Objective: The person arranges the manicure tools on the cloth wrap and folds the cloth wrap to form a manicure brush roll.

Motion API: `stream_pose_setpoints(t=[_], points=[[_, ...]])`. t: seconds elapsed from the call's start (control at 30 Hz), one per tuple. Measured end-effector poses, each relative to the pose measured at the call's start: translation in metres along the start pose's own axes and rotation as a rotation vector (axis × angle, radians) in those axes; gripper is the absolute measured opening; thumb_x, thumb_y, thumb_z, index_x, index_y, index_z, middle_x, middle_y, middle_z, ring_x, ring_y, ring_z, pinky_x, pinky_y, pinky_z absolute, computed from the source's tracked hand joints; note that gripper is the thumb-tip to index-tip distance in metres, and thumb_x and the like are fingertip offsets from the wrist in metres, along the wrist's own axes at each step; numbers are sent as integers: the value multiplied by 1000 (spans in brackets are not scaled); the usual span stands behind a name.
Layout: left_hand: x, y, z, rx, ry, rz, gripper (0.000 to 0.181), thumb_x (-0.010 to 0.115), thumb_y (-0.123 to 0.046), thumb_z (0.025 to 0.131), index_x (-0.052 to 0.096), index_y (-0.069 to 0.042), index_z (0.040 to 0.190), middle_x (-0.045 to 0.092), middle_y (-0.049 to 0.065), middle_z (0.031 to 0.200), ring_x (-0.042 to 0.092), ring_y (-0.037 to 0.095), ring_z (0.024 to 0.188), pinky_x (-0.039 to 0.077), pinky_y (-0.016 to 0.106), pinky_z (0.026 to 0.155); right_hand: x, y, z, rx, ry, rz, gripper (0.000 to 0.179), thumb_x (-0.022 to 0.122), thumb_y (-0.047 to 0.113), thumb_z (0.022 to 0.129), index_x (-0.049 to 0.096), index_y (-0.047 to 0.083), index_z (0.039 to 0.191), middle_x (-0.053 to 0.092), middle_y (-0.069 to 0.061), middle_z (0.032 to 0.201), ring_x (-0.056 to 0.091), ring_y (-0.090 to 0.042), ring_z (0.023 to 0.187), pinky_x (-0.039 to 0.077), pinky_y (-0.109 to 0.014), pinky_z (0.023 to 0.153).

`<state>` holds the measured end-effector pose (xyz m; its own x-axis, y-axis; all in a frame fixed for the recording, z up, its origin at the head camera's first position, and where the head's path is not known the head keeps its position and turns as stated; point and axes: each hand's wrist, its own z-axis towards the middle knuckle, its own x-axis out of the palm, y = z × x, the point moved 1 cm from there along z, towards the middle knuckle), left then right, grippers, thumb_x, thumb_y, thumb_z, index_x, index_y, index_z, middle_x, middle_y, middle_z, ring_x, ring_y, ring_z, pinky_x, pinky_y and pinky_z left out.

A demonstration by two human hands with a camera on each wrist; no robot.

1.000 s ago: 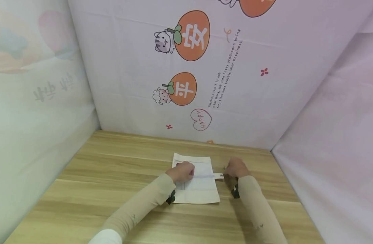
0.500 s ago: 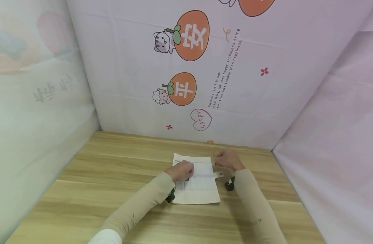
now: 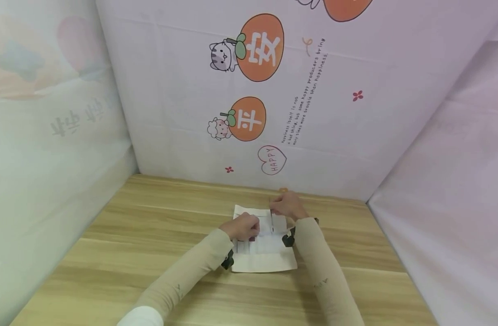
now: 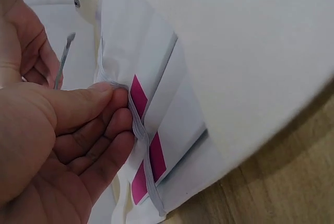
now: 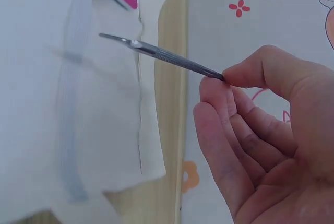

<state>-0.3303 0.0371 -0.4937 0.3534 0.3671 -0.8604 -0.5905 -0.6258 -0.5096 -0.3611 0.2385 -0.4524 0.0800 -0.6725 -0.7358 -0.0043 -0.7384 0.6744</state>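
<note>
A white cloth roll-up pouch [image 3: 265, 262] lies unfolded on the table. In the left wrist view, a pale elastic band [image 4: 141, 126] runs across it, over several flat white strips with magenta sections [image 4: 158, 153]. My left hand [image 3: 244, 227] pinches the edge of this band between thumb and forefinger. Over the pouch's far right part, my right hand [image 3: 289, 205] holds a slim metal cuticle pusher [image 5: 169, 58]. Thumb and fingertips grip one end of its textured handle, and the flattened tip points toward the band. The other fingers of that hand are loosely bent.
A wooden tabletop [image 3: 171, 290] surrounds the pouch. Printed white cloth [image 3: 322, 172] stands close behind it, and plain-looking cloth walls rise at both sides. A snap tab [image 4: 83, 6] sticks out from the pouch's edge.
My right hand has moved left and a little away from me, from beside the pouch to over it, with the cuticle pusher. My left hand has stayed at the band.
</note>
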Motion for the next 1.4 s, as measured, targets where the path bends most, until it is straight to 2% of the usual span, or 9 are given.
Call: stream_pose_setpoints(t=[0.13, 0.23, 0.43, 0.6, 0.83, 0.93, 1.1, 1.27, 1.4], points=[[0, 0, 0, 8, -18, 11, 15, 67, -8, 101, 70, -10, 86, 69, -4, 79, 56, 5, 69, 48, 21, 70, 12, 9, 5, -2, -37, 85, 15, 72, 9, 88, 83, 1, 95, 79, -16, 115, 74, -14, 75, 61, -28, 74], [0, 1, 0, 12, -24, 16, 15, 67, -8, 101, 70, -10, 86, 67, -4, 78, 54, 5, 68, 47, 19, 68, 21, 12, 12, 7, -64, 106, 12, 74, 7, 86, 82, 0, 91, 81, -13, 84, 74, -15, 69, 60, -26, 68], [1, 3, -1, 5, -19, -10, 14, 67, -8, 102, 69, -11, 88, 67, -5, 79, 56, 4, 68, 48, 19, 69, 34, 12, 21, 32, -73, 129, 7, 76, 6, 89, 80, 0, 88, 80, -13, 84, 74, -15, 70, 60, -26, 68], [1, 2, -3, -12, -8, -44, 14, 67, -8, 102, 68, -11, 89, 68, -3, 79, 56, 3, 68, 48, 19, 70, 42, 4, 20, 26, -56, 122, 10, 74, 8, 90, 79, 1, 87, 79, -9, 82, 70, -12, 71, 56, -23, 66], [2, 5, -2, -3, -32, -23, 15, 68, -10, 102, 68, -12, 87, 63, -7, 75, 53, 3, 65, 45, 17, 66, 51, -9, 16, 16, -52, 132, 13, 75, 11, 89, 81, 0, 92, 79, -7, 80, 69, -11, 71, 55, -21, 66], [1, 4, -3, -4, -34, -35, 15, 69, -9, 101, 69, -12, 87, 62, -7, 75, 53, 4, 65, 45, 18, 65, 51, -12, 13, 41, -28, 113, 14, 77, 15, 86, 82, 3, 92, 79, -6, 81, 68, -13, 74, 52, -22, 67], [2, 5, -2, -6, -37, -38, 12, 70, -10, 101, 73, -12, 89, 67, -6, 82, 55, 4, 69, 47, 19, 70, 48, -14, 7, 75, 37, 73, 16, 81, 22, 82, 82, 8, 88, 78, -3, 83, 66, -15, 79, 50, -24, 68], [5, 8, 0, -21, -32, -44, 9, 70, -11, 100, 76, -12, 94, 73, -4, 91, 58, 3, 74, 50, 20, 76, 44, -12, 0, 103, 123, 52, 21, 85, 28, 83, 82, 8, 88, 78, -4, 78, 71, -14, 73, 56, -25, 69], [7, 9, 1, -37, -28, -58, 8, 69, -11, 100, 76, -13, 96, 74, -5, 89, 60, 3, 73, 51, 20, 77, 41, -8, -5, 113, 185, 35, 21, 84, 25, 84, 81, 4, 81, 78, -6, 73, 73, -15, 67, 59, -26, 67]])
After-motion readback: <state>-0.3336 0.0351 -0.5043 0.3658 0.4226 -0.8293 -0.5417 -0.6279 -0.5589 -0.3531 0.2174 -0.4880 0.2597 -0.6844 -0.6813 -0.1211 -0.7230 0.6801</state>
